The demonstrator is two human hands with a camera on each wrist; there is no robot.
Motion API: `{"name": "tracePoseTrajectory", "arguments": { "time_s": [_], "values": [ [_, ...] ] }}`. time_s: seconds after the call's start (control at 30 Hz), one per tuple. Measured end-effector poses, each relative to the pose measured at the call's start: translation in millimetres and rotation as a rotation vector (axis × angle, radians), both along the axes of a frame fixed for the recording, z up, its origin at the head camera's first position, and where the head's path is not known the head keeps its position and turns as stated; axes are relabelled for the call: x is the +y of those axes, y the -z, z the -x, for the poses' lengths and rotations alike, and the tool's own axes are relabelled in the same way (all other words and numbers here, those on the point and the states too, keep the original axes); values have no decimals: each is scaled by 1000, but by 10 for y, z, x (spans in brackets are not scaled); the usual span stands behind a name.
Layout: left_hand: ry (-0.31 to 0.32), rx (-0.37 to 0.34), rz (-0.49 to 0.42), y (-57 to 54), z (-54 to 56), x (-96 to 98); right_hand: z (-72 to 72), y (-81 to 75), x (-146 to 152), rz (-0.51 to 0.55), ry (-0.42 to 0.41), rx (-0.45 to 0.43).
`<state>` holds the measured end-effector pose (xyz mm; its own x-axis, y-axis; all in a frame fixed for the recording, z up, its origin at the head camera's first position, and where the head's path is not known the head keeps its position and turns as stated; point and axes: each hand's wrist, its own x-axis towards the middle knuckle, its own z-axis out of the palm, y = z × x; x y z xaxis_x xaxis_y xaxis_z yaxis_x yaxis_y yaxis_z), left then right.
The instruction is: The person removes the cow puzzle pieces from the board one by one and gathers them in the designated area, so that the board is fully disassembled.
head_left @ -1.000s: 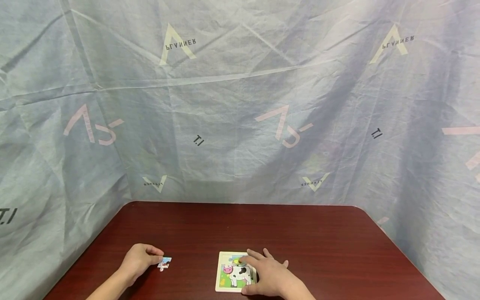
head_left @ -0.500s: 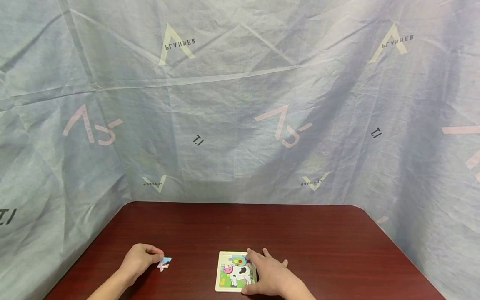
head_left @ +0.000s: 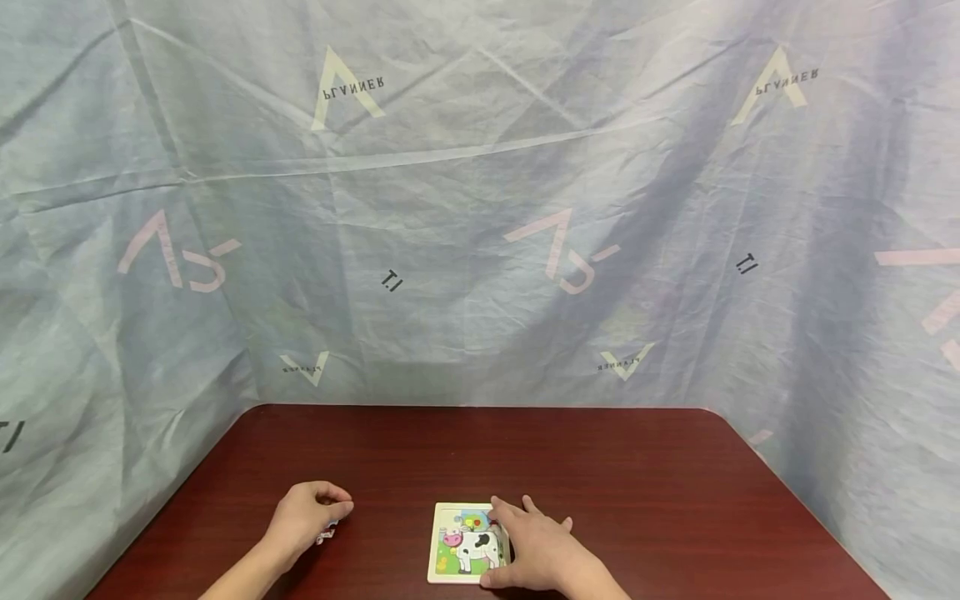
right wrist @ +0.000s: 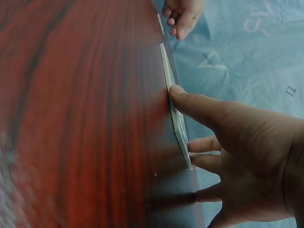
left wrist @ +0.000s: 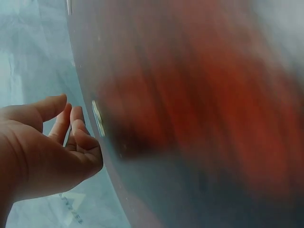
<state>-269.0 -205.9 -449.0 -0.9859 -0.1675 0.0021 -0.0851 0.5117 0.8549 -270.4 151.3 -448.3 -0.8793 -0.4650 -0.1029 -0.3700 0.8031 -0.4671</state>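
My right hand (head_left: 534, 546) rests spread at the right side of a cow jigsaw puzzle (head_left: 471, 546) in a pale square frame. Its thumb lies at the near edge and its index finger at the far edge, hiding the puzzle's right part. In the right wrist view the thumb touches the frame (right wrist: 167, 71), with the fingers straight beyond it. My left hand (head_left: 303, 517) hovers over a puzzle piece (head_left: 325, 533) that lies on the table, mostly hidden beneath it. The left wrist view shows its fingers loosely bent, nothing visible between them, and the piece (left wrist: 98, 118) apart from them.
A dark red wooden table (head_left: 480, 450) extends behind both hands, with rounded far corners. Grey-blue printed cloth (head_left: 465, 250) hangs around its back and sides. The puzzle frame lies flat near the front of the table, to the right of the loose piece.
My left hand has moved right, from beside the loose piece to over it. The right index finger has shifted from the puzzle's picture to its far edge. The puzzle has stayed in place.
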Motion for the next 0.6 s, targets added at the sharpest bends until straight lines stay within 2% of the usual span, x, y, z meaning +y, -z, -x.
{"name": "tracePoseTrajectory", "arguments": {
  "time_s": [0.1, 0.27, 0.6],
  "values": [
    [13, -18, 8, -2, 8, 77, -6, -3, -2, -12, -4, 14],
    [65, -6, 63, 0, 34, 222, -2, -5, -13, -45, -5, 14],
    [121, 28, 19, -17, -3, 567, 7, -3, -27, -70, 3, 30]
  ]
}}
